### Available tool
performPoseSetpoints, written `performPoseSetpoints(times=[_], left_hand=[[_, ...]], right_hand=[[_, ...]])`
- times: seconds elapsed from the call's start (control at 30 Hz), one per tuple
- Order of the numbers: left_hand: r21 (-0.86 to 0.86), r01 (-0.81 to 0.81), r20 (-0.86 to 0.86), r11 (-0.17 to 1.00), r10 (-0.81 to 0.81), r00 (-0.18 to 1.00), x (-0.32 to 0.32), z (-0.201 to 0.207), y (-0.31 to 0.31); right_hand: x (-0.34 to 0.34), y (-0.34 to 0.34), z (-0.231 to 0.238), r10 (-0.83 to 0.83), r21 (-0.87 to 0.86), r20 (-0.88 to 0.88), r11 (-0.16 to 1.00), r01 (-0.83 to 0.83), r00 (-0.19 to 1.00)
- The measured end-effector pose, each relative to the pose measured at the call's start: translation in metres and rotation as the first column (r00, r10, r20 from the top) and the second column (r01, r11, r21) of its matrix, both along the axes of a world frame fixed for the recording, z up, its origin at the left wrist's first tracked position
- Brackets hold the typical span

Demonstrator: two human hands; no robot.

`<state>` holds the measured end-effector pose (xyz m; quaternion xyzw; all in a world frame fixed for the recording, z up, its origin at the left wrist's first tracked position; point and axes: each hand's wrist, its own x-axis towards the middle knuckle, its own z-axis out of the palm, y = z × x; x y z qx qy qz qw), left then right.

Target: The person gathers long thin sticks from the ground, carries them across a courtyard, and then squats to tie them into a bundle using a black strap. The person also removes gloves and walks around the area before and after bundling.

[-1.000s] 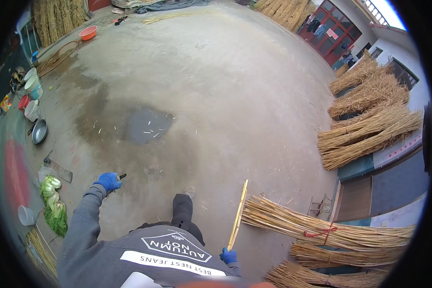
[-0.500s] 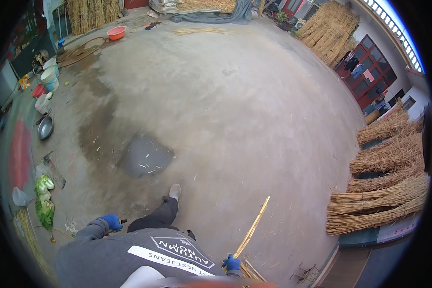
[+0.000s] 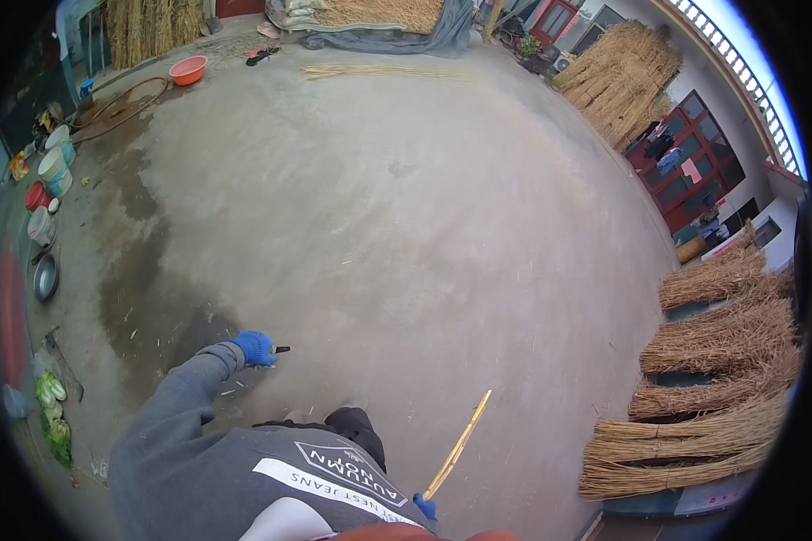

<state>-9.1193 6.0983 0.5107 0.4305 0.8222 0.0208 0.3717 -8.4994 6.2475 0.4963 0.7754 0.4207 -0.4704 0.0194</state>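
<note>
My left hand (image 3: 254, 348), in a blue work glove, is stretched out in front of me at left of centre. Its fingers are closed round a small black object (image 3: 282, 349), of which only a short dark end sticks out, too little to tell its kind. Low in the picture, right of my body, my right hand (image 3: 426, 508) in a blue glove is partly cut off by my clothing. It grips a few straw-yellow stalks (image 3: 460, 446) that slant forward and to the right, above the concrete floor (image 3: 406, 243). Their lower ends are hidden.
Bundles of dry stalks (image 3: 686, 446) lie in rows on the right; more bundles (image 3: 618, 77) lean on the far wall. Buckets (image 3: 54, 171), a metal basin (image 3: 46, 277) and cabbages (image 3: 52, 406) line the left. Far back are an orange basin (image 3: 188, 70) and hose (image 3: 140, 108).
My left hand has swung forward and to the right, away from my side, with the black object. My right hand and its stalks sit lower in the picture. The view has shifted.
</note>
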Motion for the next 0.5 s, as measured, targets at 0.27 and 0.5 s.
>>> performPoseSetpoints(times=[0.27, 0.5], left_hand=[[-0.113, -0.147, 0.097, 0.983, 0.159, 0.983, -0.09, -0.037, 0.178], [-0.235, -0.276, 0.146, 0.932, 0.314, 0.938, -0.135, -0.064, 0.211]], right_hand=[[-0.12, 0.26, -0.04, 0.189, -0.054, 0.033, 0.981, -0.187, 0.981], [-0.281, 0.495, 0.002, 0.052, -0.053, -0.131, 0.997, -0.06, 0.99]])
